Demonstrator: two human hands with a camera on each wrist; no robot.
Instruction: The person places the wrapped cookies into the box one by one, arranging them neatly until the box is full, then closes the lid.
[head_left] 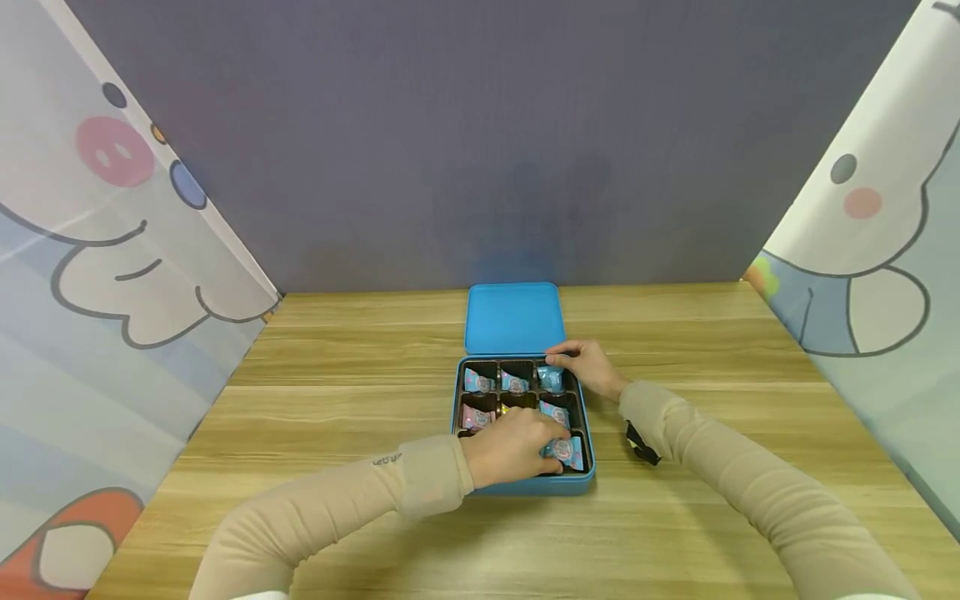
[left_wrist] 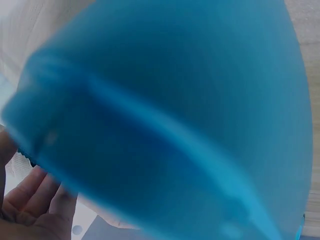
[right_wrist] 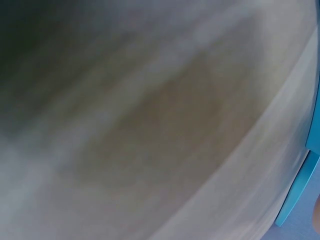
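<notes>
A blue tin box (head_left: 525,487) stands on the table, its lid (head_left: 513,318) folded back flat. Inside, a dark divided tray holds wrapped candies, among them a pink one (head_left: 477,417) and a light blue one (head_left: 478,382). My left hand (head_left: 513,446) reaches across the near part of the box and pinches a blue wrapped candy (head_left: 568,452) at the near right compartment. At the far right corner, my right hand (head_left: 592,367) grips the box rim by the hinge. The left wrist view is mostly filled by the blurred blue tin, with curled fingers (left_wrist: 42,200) at lower left.
Right of the box, a black object (head_left: 642,445) lies partly behind the right sleeve. A grey panel (head_left: 420,150) rises behind the wooden table (head_left: 337,358), and printed cartoon curtains flank both sides. The right wrist view is mostly blurred.
</notes>
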